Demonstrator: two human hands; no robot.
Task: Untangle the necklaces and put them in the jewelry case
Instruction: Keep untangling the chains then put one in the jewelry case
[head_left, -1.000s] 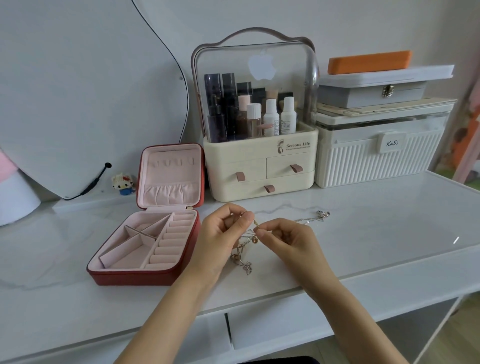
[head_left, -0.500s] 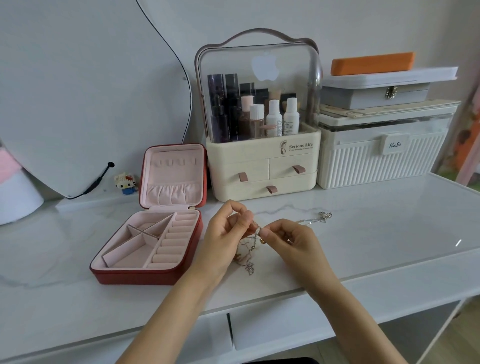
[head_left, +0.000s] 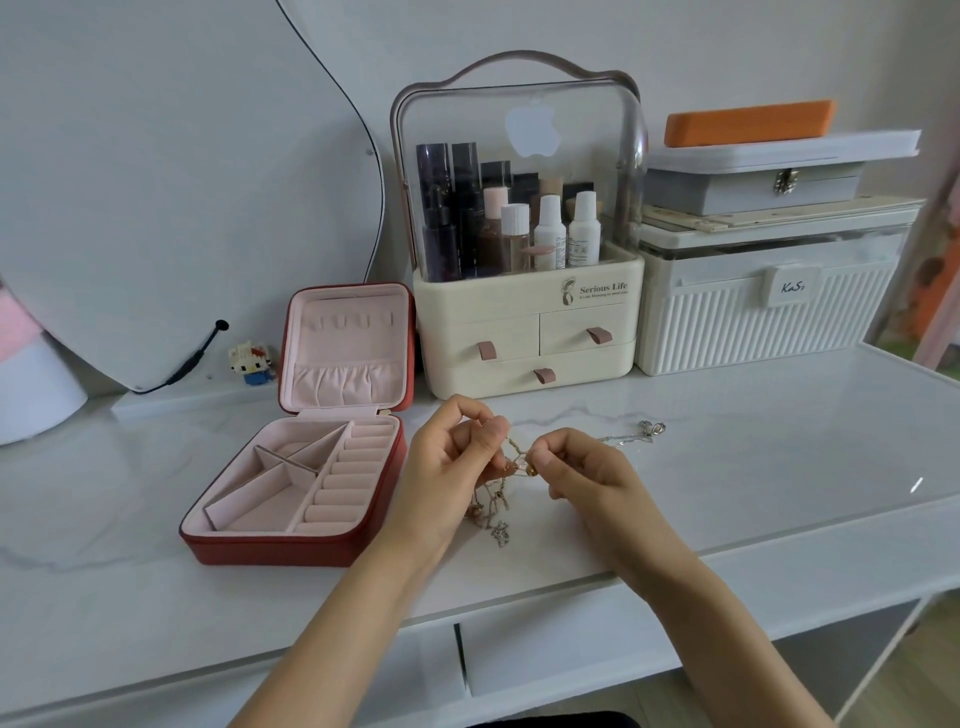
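Head view: left hand (head_left: 447, 470) and right hand (head_left: 587, 475) pinching tangled necklaces (head_left: 511, 462) above table (head_left: 727, 467), chains dangling. Knot links too fine to separate; silver chain (head_left: 647, 431) lying beyond. Open case (head_left: 296, 467) left. Hands slightly farther apart than before.

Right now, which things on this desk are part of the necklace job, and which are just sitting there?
Part of the job:
tangled necklaces, pinched by left hand and right hand
silver chain
open jewelry case

Just sitting there:
cosmetics organizer
white box
grey case
orange block
toy figure
mirror
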